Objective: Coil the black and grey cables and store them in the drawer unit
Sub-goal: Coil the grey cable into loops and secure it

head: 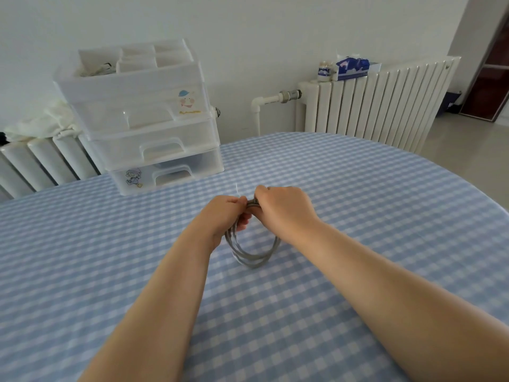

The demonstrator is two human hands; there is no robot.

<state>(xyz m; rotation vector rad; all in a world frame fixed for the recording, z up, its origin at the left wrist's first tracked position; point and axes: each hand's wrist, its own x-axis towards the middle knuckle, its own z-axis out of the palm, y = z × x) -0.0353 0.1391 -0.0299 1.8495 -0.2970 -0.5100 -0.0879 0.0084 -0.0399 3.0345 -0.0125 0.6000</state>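
Observation:
A grey cable [252, 257] is wound into a round coil that hangs just over the blue checked table [358, 194]. My left hand [224, 216] and my right hand [283, 209] both grip the top of the coil, fingers curled round the strands. A thin white tie [237, 190] sticks up between the two hands. The clear plastic drawer unit [146, 119] stands at the table's far left edge, with its drawers closed. No black cable is in view.
A white radiator [380, 106] stands behind the table at the right, with a tissue box [354, 68] and a small jar [324, 71] on it. Another radiator [41, 164] with white cloth on it is at the left.

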